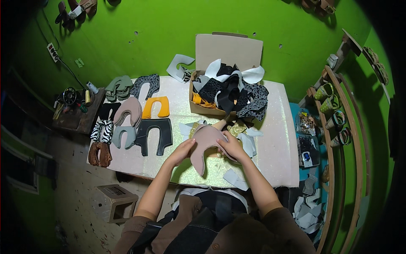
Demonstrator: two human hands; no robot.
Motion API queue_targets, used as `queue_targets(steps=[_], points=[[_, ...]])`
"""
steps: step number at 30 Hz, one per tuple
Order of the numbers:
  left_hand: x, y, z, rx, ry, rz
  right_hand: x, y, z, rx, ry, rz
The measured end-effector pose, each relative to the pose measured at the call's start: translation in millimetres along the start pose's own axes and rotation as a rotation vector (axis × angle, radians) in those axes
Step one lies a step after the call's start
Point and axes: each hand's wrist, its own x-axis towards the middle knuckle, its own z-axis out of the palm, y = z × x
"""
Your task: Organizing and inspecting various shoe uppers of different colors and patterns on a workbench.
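Over the near middle of the table, both my hands hold a dusty-pink, horseshoe-shaped shoe upper piece [204, 137]. My left hand [184, 151] grips its left side with the thumb on top. On the other side, my right hand [232, 147] is closed on the edge, thumb over the surface. The piece bends between them, its open end toward me. Whether it is one layer or several I cannot tell. Glittery gold scraps [239, 128] and white-grey offcuts [248, 144] lie beneath and behind it. A pale offcut [235, 179] rests at the table's front edge.
An open cardboard box [206, 110] overflows with cut pieces at the table's back. Stacked uppers, including yellow [156, 107], black [154, 132] and pink [128, 111], cover the left side. A wooden rack [359, 139] with sandals stands right. A stool [113, 203] sits on the floor, left.
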Motion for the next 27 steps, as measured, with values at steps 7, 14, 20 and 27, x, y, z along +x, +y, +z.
queue_targets(steps=[7, 14, 20, 27], points=[[15, -17, -2, -0.032, 0.039, 0.036, 1, 15, 1, -0.614, 0.107, -0.245], [19, -17, 5, 0.13, -0.018, 0.126, 6, 6, 2, -0.812, 0.069, -0.539], [13, -10, 7, 0.176, -0.077, 0.146, 5, 8, 14, -0.697, 0.18, -0.555], [1, -6, -11, 0.035, 0.056, 0.088, 9, 8, 27, -0.593, 0.139, -0.587]])
